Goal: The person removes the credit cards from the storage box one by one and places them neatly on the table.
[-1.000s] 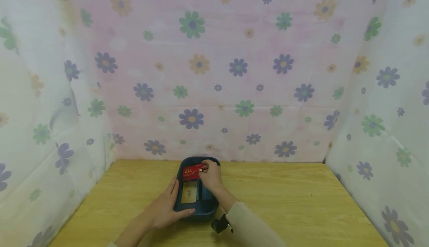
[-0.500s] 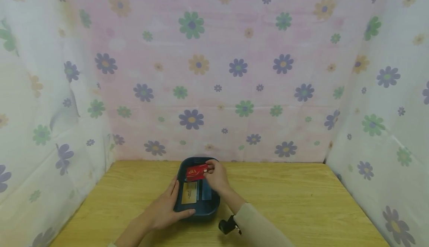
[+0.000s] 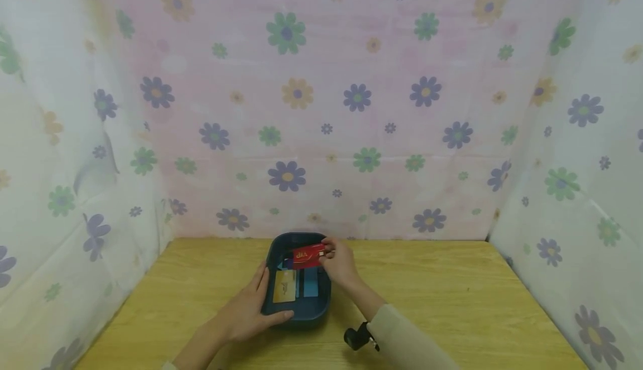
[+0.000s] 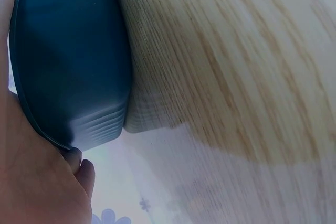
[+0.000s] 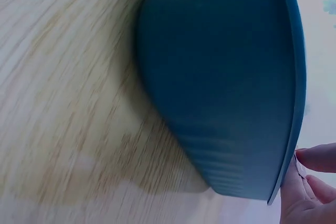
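A dark blue plastic tub (image 3: 301,315) with rounded corners stands on the table. My left hand (image 3: 242,310) rests along its left side, fingers stretched along the rim and thumb lying across the near left corner. My right hand (image 3: 341,264) pinches a red VIP card (image 3: 305,256) by its right end, over the far part of the tub. Below it in the tub lie a gold card (image 3: 284,287) on the left and a blue card (image 3: 311,283) on the right. The right wrist view shows the fingertips (image 5: 317,158) at the tub's rim; the card is mostly hidden there.
The tub stands on a wood-grain table (image 3: 427,297), near its back edge. Flower-printed cloth (image 3: 321,107) closes off the back and both sides. A black wrist camera (image 3: 358,336) hangs beside the right sleeve (image 3: 402,334).
My right hand has moved right with the red card, lifting it off the tub's far left part and uncovering a dark blue item there. The left hand has stayed in place.
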Motion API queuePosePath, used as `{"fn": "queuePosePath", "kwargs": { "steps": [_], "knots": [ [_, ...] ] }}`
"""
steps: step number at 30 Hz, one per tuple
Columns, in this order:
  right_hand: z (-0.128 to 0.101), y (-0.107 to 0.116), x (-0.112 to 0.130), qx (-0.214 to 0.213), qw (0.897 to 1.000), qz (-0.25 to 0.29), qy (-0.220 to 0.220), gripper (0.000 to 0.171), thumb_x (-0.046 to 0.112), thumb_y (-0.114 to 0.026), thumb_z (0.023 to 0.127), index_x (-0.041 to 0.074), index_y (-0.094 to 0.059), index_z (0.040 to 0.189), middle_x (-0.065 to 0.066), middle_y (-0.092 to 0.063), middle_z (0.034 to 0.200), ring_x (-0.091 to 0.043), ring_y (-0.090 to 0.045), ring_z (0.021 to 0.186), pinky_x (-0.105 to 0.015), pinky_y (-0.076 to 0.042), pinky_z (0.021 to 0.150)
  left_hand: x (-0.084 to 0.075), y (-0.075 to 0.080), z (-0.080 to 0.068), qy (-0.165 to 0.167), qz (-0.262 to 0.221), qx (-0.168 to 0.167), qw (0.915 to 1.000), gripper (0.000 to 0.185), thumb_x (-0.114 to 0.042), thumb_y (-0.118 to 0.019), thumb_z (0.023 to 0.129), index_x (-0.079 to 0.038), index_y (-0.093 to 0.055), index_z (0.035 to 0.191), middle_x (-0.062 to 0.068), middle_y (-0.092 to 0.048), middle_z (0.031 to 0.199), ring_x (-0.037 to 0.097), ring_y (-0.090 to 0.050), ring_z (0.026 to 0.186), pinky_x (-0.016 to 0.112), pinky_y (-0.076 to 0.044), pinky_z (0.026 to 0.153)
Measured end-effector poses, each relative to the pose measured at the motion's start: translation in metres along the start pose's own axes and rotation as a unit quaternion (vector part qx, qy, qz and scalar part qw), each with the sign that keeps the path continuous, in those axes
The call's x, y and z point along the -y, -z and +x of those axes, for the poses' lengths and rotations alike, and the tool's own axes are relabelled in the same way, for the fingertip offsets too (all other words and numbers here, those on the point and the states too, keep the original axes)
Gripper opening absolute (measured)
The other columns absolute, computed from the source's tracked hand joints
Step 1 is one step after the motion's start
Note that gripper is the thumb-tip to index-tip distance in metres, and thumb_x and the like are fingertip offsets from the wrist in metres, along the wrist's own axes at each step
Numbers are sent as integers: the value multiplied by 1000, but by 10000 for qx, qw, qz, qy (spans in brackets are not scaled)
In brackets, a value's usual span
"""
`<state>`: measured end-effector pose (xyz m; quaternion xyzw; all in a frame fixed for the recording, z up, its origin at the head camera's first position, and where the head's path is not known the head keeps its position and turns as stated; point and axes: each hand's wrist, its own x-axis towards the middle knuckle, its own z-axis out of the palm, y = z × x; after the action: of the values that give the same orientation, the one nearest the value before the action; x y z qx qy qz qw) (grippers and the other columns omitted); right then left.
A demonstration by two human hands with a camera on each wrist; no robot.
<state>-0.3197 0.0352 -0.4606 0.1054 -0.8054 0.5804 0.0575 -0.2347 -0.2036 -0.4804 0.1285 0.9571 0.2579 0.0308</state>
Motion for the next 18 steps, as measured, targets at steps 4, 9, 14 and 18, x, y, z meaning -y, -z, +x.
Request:
{"fn": "queuePosePath", "kwargs": {
  "steps": [4, 9, 14, 18],
  "knots": [
    [0, 4, -1, -24, 10000, -28, 35, 42, -14, -67, 85, -10, -63, 126, -20, -63, 105, -27, -67, 90, -34, -61, 71, 0, 1, 0, -43, 17, -37, 10000, 125, -79, -63, 83, 1, -8, 163, 17, 0, 171, 47, -29, 149, 63, -36, 113],
    [-1, 7, 0, -3, 10000, 51, 17, 43, -14, -66, 86, -10, -61, 128, -22, -63, 109, -27, -67, 91, -34, -61, 73, 1, 2, -1, -27, 11, -26, 10000, 125, -79, -63, 83, 1, -9, 163, 16, -1, 172, 47, -29, 149, 63, -37, 112],
    [-2, 9, 0, -15, 9999, 124, 9, 43, -15, -66, 85, -11, -61, 127, -24, -63, 109, -30, -68, 92, -36, -62, 74, 2, 2, -2, -33, 26, -6, 10000, 124, -79, -63, 84, 1, -10, 163, 16, -1, 172, 47, -29, 149, 63, -36, 112],
    [-2, 13, -1, -46, 9999, 150, -56, 43, -16, -65, 85, -11, -60, 128, -24, -65, 108, -31, -70, 94, -37, -62, 75, 2, 1, -3, -41, 4, 12, 10000, 124, -78, -63, 84, 0, -8, 163, 15, 0, 172, 47, -29, 148, 63, -37, 112]
  ]
}}
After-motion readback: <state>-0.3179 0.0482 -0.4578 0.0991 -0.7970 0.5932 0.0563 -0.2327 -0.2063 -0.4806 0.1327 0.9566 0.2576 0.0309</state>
